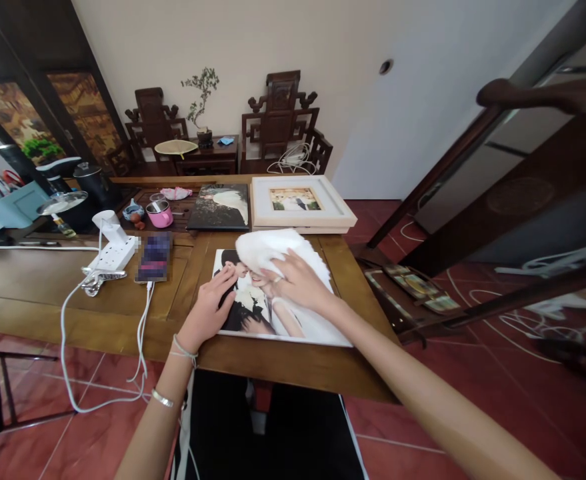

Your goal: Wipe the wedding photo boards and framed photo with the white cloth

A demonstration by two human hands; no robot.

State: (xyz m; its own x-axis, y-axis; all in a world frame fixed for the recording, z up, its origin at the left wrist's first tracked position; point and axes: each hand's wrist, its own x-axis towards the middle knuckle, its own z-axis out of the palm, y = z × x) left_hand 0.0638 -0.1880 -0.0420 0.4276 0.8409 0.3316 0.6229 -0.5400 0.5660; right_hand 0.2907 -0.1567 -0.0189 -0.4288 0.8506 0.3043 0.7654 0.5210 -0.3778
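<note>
on the tabletop (183, 333), a white frame (339, 213) lies just beside a dark photo panel (207, 215). to the left sit a pink cup (160, 218), a black kettle (91, 185) and a pale blue bin (19, 207). a phone (154, 257), its screen blurred, lies near a white power strip (117, 255). behind, a potted plant (204, 135) and a flat fan (175, 147) rest on a side table (223, 159) between carved wooden chairs (279, 123).

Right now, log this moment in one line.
left hand: resting on couple photo | right hand: on white cloth | cloth: partly covering photo
</note>
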